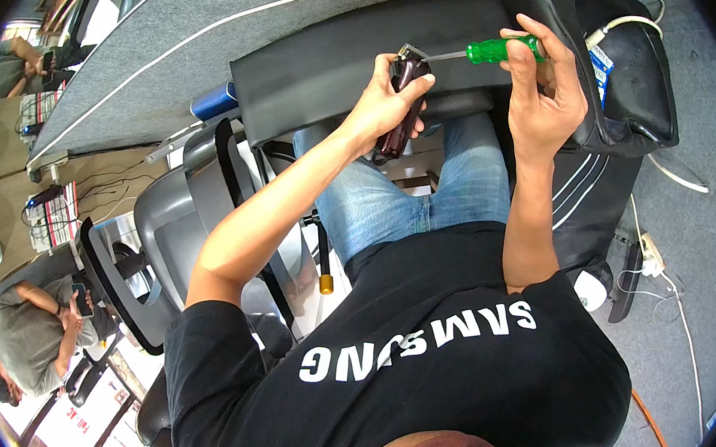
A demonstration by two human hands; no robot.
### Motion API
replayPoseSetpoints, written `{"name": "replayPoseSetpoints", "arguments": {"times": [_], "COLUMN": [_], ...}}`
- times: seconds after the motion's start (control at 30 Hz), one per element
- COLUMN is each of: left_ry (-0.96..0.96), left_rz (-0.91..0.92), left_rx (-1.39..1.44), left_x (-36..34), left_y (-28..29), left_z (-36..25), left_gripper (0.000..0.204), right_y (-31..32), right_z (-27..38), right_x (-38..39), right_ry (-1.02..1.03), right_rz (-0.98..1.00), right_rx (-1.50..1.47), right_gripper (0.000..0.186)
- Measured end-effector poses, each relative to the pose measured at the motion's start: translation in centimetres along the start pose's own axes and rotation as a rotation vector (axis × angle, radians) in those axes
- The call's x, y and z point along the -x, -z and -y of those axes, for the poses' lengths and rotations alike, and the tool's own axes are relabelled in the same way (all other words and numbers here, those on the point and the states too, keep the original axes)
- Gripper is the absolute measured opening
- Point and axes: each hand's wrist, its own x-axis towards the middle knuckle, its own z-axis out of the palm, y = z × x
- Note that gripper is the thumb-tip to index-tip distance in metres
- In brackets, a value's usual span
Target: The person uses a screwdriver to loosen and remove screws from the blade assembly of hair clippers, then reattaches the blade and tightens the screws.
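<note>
My left hand is wrapped round a dark maroon hair clipper, its metal blade end pointing away from me. A screwdriver with a clear green handle is pinched between the thumb and fingers of my right hand. Its steel shaft runs left to the clipper's blade end; whether the tip sits in a screw is too small to tell. Both hands are raised over a black padded surface and my lap.
A black padded seat or bag with a blue-and-white packet stands right. Grey chairs are at left, near a blue cylinder. White cables and a socket block lie on the carpet. Another person holds a phone, far left.
</note>
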Motion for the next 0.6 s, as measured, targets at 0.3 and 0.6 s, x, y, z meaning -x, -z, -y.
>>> {"name": "replayPoseSetpoints", "arguments": {"times": [0.3,0.6], "left_ry": [0.004,-0.002], "left_rz": [-0.031,-0.004], "left_rx": [-0.012,-0.022], "left_x": [0.0,0.1], "left_y": [0.7,0.5], "left_z": [-0.4,-0.2], "left_gripper": [0.057,0.058], "right_y": [-1.2,-0.8], "right_z": [0.9,0.7], "right_x": [-1.0,-0.5], "right_ry": [0.093,0.006], "right_rz": [-0.001,-0.068], "right_rx": [-0.11,-0.038], "right_gripper": [0.049,0.035]}}
